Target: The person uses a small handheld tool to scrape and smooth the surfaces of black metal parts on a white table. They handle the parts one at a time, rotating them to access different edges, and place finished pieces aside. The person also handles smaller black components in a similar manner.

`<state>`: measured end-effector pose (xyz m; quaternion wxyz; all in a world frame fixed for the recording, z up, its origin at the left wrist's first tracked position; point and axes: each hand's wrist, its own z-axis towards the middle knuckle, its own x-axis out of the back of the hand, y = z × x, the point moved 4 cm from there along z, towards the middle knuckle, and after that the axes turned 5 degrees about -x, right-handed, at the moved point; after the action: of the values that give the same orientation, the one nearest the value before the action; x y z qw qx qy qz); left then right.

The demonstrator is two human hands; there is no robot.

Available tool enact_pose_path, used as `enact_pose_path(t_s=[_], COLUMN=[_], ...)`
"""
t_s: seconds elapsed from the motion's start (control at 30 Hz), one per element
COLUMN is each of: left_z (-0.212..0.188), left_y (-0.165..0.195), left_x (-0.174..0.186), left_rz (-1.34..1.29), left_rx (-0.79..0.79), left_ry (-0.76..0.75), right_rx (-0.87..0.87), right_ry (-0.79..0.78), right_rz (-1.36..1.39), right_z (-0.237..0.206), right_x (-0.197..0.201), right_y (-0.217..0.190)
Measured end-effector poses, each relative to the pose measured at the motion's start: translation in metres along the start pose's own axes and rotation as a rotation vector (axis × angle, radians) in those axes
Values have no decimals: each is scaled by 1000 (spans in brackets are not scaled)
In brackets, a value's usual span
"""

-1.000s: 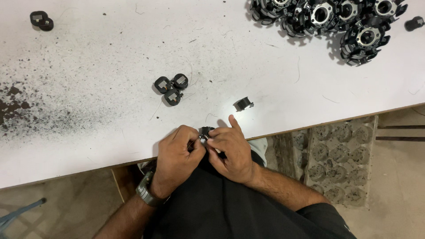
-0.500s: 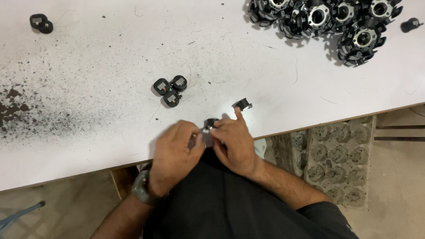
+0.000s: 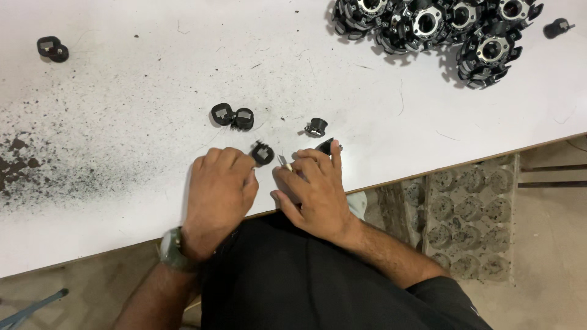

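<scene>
Hands now apart vs half a second ago, when both were closed together over one small black part at the table edge. Two more black parts out on the white table (image 3: 122, 122) near the fingertips that were not lying there before.

Left hand (image 3: 219, 186): palm down on table, fingers curled, fingertips touching a small black round part (image 3: 263, 153) — pinched or just touched, cannot tell. Watch with dark strap (image 3: 173, 249) on that wrist.

Right hand (image 3: 315, 192): palm down, fingers loosely bent, index tip against a second small black part (image 3: 326, 146); a thin pale metal piece (image 3: 285, 162) shows between thumb and fingers, looks pinched. Grip on the black part itself not clear.

Third small black part with a light centre (image 3: 316, 127) lying free just beyond the right hand, not touched. Pair of black round caps (image 3: 232, 116) side by side, touching each other, beyond the left hand. Another black pair (image 3: 52, 49) far left, well apart.

Pile of black toothed round housings with pale metal centres (image 3: 440, 24) at far right of table, heaped against each other. One lone small black piece (image 3: 556, 27) right of pile.

Dark speckled grit (image 3: 36, 165) across left half of table. Grey moulded tray with empty round pockets (image 3: 465, 214) on floor, below table edge.
</scene>
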<state>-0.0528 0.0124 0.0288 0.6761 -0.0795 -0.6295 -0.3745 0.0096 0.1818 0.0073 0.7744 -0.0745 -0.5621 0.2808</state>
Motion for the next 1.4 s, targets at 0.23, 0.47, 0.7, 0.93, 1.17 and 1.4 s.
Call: enact_pose_path(t_s=[0.23, 0.47, 0.7, 0.93, 1.17, 1.4], left_z=[-1, 51, 37, -19, -35, -42], left_y=[-2, -3, 9, 25, 29, 22], left_x=[9, -3, 3, 1, -1, -6], left_rz=[-135, -93, -273, -171, 164, 141], left_rx=[152, 287, 14, -220, -427, -362], left_ry=[-29, -503, -311, 111, 209, 286], right_rx=[-83, -140, -100, 7, 27, 26], right_ry=[6, 48, 5, 2, -8, -87], right_rz=[-12, -33, -18, 12, -18, -34], right_z=[2, 1, 8, -2, 4, 13], right_x=[5, 12, 14, 2, 6, 6], right_y=[8, 17, 21, 11, 3, -6])
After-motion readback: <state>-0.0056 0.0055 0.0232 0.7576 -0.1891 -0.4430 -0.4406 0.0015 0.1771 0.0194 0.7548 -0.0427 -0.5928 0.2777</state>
